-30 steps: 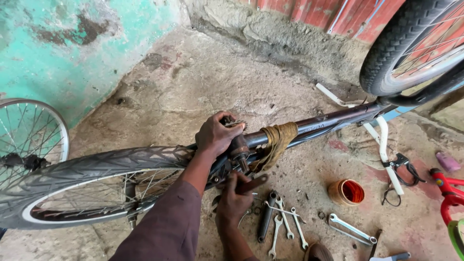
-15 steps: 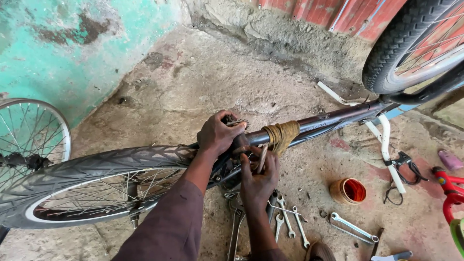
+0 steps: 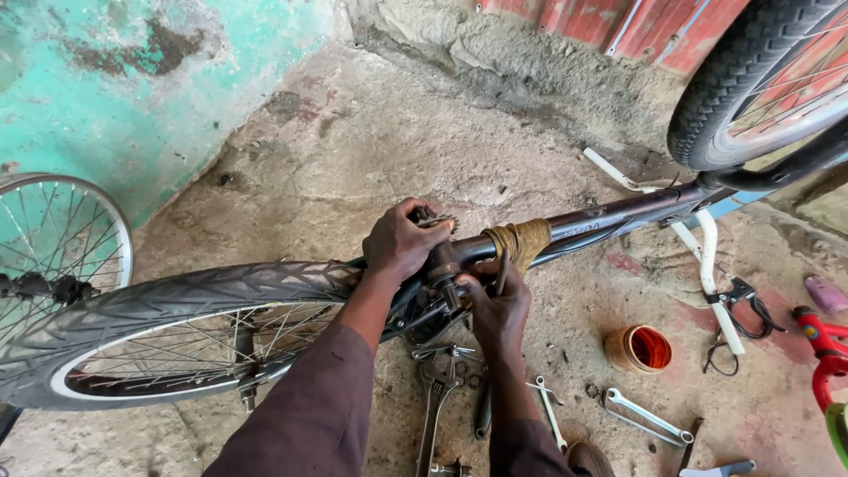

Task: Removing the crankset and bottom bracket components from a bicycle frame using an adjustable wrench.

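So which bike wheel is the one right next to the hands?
The long black-tyred wheel lying across the middle, running up to the left hand. The bare spoked rim sits far left, another tyre top right.

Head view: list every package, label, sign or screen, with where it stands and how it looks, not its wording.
Orange round container: on the ground right of the right hand, open, orange-red inside.
Marking on the dark bicycle frame tube: small pale patch, right of the tan rag wrap; too blurred to describe further.
No signs or screens.
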